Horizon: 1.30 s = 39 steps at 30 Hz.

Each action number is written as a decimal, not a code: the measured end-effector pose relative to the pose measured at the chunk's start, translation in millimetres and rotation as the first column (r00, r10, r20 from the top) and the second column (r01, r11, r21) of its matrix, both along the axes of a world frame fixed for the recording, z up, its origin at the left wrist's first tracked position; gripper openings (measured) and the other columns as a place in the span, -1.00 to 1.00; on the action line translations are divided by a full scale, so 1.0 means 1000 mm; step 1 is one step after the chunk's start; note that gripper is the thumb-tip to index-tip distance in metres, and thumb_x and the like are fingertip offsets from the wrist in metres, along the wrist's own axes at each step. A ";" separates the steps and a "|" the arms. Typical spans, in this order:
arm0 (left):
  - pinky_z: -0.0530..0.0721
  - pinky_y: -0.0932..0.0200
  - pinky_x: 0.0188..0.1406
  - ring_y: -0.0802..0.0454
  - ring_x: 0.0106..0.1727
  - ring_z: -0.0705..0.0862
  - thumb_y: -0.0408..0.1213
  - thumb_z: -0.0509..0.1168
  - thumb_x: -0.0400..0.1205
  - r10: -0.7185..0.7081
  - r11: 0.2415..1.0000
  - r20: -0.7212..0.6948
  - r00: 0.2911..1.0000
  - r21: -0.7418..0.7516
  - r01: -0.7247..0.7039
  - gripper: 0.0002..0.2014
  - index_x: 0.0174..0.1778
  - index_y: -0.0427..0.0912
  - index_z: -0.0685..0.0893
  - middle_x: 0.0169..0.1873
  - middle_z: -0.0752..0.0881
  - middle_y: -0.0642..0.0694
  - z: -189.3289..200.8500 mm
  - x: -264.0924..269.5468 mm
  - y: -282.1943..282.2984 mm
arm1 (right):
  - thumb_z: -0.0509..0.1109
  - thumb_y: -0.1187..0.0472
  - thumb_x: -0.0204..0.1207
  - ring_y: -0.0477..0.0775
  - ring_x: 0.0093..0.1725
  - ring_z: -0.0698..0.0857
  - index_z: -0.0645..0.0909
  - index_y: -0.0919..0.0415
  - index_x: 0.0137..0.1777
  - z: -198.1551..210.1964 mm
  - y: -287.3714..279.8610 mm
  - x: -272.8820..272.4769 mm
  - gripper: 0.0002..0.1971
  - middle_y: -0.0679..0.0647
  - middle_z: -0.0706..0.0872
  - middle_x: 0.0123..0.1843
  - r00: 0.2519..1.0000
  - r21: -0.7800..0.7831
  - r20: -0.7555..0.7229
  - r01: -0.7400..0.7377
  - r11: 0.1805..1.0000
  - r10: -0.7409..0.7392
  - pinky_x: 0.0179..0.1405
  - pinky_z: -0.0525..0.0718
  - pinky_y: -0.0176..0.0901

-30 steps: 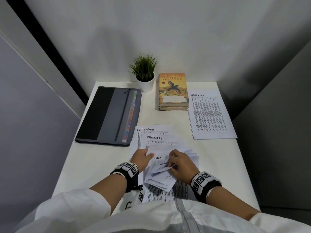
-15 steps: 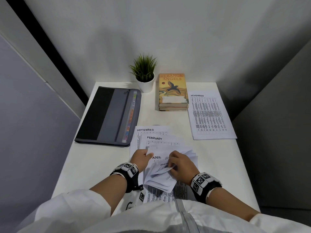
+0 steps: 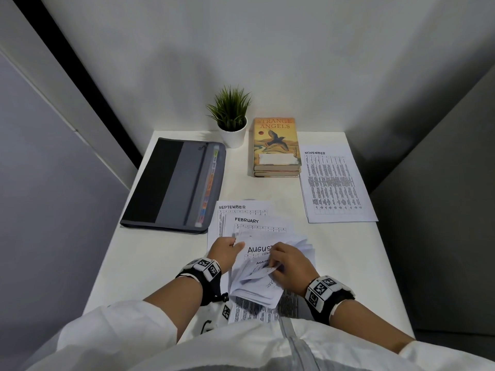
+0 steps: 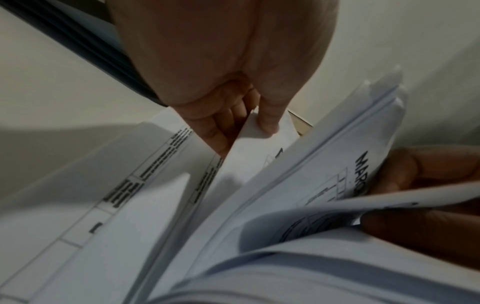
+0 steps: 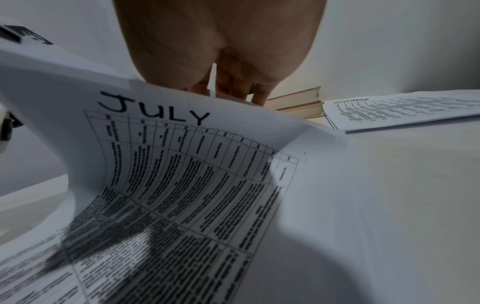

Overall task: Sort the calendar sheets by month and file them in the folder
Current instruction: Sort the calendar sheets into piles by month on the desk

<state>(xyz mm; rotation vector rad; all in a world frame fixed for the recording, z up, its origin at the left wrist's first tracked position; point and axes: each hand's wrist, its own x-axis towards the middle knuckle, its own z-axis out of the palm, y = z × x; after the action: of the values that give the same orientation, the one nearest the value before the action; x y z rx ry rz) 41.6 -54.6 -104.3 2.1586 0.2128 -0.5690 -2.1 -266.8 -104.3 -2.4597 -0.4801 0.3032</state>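
Head view: near the desk's [image 3: 166,253] front edge, the left hand [image 3: 223,253] pinches the calendar sheets [image 3: 263,266] while the right hand's [image 3: 290,263] curled fingers riffle them. Loose pages (bowed, fanned) could slip or crease. Headings face the far edge; long axes run front-to-back.

Between the folder [image 3: 174,183] on our left and the November sheet [image 3: 336,183] on our right we see a bare strip of desk [image 3: 241,186], blocked at its far end by the potted plant [image 3: 231,121] and stacked books [image 3: 277,145]. Fanned calendar sheets [image 3: 257,226] fill the near middle; bare desk flanks them.
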 end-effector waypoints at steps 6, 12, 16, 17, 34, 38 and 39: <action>0.37 0.55 -0.61 0.37 -0.63 0.49 -0.29 0.50 0.53 0.050 0.988 -0.030 0.998 -0.141 -0.054 -0.76 -0.45 -0.09 0.65 -0.70 0.57 0.24 -0.002 -0.002 0.000 | 0.46 0.25 0.28 0.06 0.24 0.60 0.64 0.10 -0.25 -0.003 0.001 0.002 -0.92 0.00 0.65 0.34 1.000 0.003 0.010 -0.018 1.000 0.018 0.17 0.54 -0.16; 0.17 0.18 -0.48 0.08 -0.51 0.22 -0.18 0.33 0.66 0.021 0.999 -0.005 1.000 -0.044 -0.022 -0.51 -0.50 -0.08 0.22 -0.56 0.23 0.01 0.007 -0.001 -0.001 | 0.44 0.22 0.26 0.09 0.02 0.62 0.63 0.07 -0.26 -0.001 0.000 0.001 -0.92 -0.06 0.67 -0.09 1.000 0.013 0.018 -0.015 1.000 0.015 -0.11 0.63 -0.12; 0.17 0.19 -0.50 0.07 -0.47 0.23 -0.26 0.27 0.69 -0.043 0.999 0.007 0.999 0.021 0.043 -0.54 -0.49 -0.11 0.21 -0.51 0.25 -0.04 0.009 0.001 -0.001 | 0.45 0.24 0.26 0.06 0.17 0.66 0.66 0.10 -0.22 -0.002 -0.002 0.001 -0.91 -0.01 0.68 0.24 1.000 0.028 -0.028 0.002 1.000 -0.001 0.07 0.63 -0.13; 0.20 0.21 -0.50 0.07 -0.48 0.25 -0.26 0.29 0.68 -0.041 0.999 0.009 0.999 0.024 0.041 -0.55 -0.50 -0.12 0.25 -0.52 0.28 -0.04 0.009 0.001 -0.002 | 0.45 0.25 0.26 0.04 0.24 0.64 0.67 0.11 -0.22 -0.003 -0.002 0.002 -0.91 0.01 0.64 0.35 0.999 0.028 -0.035 0.005 1.000 -0.004 0.15 0.61 -0.13; 0.29 0.27 -0.51 0.11 -0.54 0.33 -0.24 0.38 0.63 0.038 0.998 0.020 0.999 -0.053 -0.037 -0.58 -0.49 -0.22 0.38 -0.40 0.26 0.17 -0.003 0.003 -0.001 | 0.48 0.26 0.22 0.08 0.04 0.67 0.66 0.11 -0.25 -0.002 -0.001 0.001 -0.89 0.02 0.69 0.20 1.000 0.046 -0.016 -0.003 0.999 0.004 0.06 0.61 -0.14; 0.70 -0.02 -0.06 -0.06 -0.22 0.65 -0.25 0.45 0.57 0.055 0.985 -0.029 0.998 -0.161 -0.059 -0.76 -0.02 -0.38 0.75 -0.19 0.78 -0.20 -0.004 -0.001 -0.001 | 0.47 0.24 0.25 0.09 0.17 0.66 0.68 0.10 -0.23 -0.002 0.000 0.002 -0.91 0.03 0.63 0.37 1.000 0.025 -0.024 0.005 1.000 -0.004 0.21 0.55 -0.09; 0.69 -0.10 0.06 -0.05 -0.15 0.66 -0.24 0.47 0.55 0.060 0.985 -0.028 0.998 -0.159 -0.064 -0.73 0.05 -0.37 0.73 -0.11 0.78 -0.20 -0.004 -0.001 -0.001 | 0.47 0.24 0.26 0.09 0.15 0.67 0.68 0.10 -0.24 -0.001 0.000 0.003 -0.92 0.04 0.66 0.33 1.000 0.027 -0.020 0.003 1.000 -0.003 0.19 0.56 -0.08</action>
<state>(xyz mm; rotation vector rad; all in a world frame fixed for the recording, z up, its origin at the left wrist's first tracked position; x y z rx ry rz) 40.3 -56.0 -108.5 1.9842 0.2375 -0.5564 1.2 -266.7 -105.0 -2.4288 -0.4693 0.3178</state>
